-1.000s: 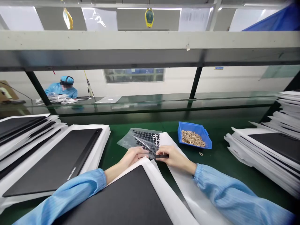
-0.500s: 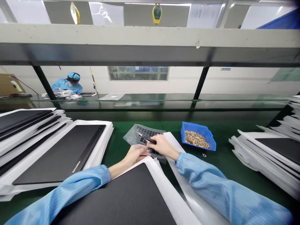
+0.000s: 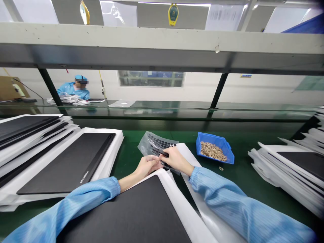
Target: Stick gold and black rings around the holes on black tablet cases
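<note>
My right hand is closed around dark tweezers, whose tips point up and left over a clear plastic sheet. Rows of round black dots cover this sheet, which lies beyond my hands and partly beneath them. Close against the right fingers, my left hand has thumb and fingers pinched together; what sits between them is too small and hidden to make out. Just below both hands lies a large black panel, with white protective sheet showing along its right edge.
A blue bin of small tan rings stands to the right, with a loose ring beside it. Stacked black panels with white sheets rise at left, another stack at right. Behind the shelf a person sits.
My hands have drawn slightly closer together, and the tweezers have shifted a little. The view has moved slightly; panels and bin stay in place.
</note>
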Demonstrator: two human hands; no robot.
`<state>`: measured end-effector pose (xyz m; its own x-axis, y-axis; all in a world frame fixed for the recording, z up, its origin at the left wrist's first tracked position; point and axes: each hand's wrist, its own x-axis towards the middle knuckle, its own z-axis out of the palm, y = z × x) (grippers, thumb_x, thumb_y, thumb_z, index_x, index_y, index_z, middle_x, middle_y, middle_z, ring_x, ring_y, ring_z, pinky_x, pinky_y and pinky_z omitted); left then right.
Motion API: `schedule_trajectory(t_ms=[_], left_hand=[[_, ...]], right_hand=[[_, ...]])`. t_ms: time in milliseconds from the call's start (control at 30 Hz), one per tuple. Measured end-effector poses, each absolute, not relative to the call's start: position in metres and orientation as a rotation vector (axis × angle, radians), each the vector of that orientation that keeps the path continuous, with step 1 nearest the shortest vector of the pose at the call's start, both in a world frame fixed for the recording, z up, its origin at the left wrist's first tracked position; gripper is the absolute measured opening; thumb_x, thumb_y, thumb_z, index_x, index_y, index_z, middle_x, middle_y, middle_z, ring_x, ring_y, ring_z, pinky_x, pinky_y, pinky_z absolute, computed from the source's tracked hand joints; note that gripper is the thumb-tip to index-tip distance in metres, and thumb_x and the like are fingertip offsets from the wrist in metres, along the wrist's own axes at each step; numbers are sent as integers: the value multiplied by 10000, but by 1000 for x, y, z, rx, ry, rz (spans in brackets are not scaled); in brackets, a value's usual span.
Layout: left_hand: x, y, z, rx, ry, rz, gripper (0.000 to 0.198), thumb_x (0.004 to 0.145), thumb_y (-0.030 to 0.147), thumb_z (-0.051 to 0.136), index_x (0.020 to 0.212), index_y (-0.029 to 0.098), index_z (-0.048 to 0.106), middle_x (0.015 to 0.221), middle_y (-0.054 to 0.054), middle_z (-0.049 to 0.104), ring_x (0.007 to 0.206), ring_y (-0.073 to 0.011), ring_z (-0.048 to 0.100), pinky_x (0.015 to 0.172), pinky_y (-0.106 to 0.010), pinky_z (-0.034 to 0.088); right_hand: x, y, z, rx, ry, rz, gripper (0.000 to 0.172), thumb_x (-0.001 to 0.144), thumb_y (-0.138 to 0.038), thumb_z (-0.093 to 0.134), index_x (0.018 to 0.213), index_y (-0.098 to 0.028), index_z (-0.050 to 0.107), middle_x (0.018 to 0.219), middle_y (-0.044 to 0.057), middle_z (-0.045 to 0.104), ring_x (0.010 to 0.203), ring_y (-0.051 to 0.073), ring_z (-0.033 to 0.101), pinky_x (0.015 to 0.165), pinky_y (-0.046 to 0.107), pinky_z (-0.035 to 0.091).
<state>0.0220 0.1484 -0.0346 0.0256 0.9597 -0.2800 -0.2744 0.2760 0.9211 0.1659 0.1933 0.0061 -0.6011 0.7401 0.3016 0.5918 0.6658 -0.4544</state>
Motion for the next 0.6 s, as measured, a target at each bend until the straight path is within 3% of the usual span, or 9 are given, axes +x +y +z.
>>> schedule_trajectory(t_ms=[367, 600], left_hand=[[25, 146, -29, 798, 1182, 1106, 209, 909, 258, 564, 1066, 121, 575, 1014, -62, 607, 832, -161, 617, 712, -327, 538], [25, 142, -23, 780, 1186, 1076, 191, 913, 262, 559, 1036, 117, 582, 963, -50, 619, 782, -146, 621, 679, -307, 538]], right_hand=[[166, 197, 0, -1077, -2326, 503, 187, 712, -103, 523, 530, -148, 527, 510, -6, 525, 516, 113, 441, 527, 241, 267], [176, 198, 23, -1075, -2156, 866, 134, 718, -217, 498, 617, -147, 552, 568, -19, 523, 495, 91, 409, 486, 223, 285]])
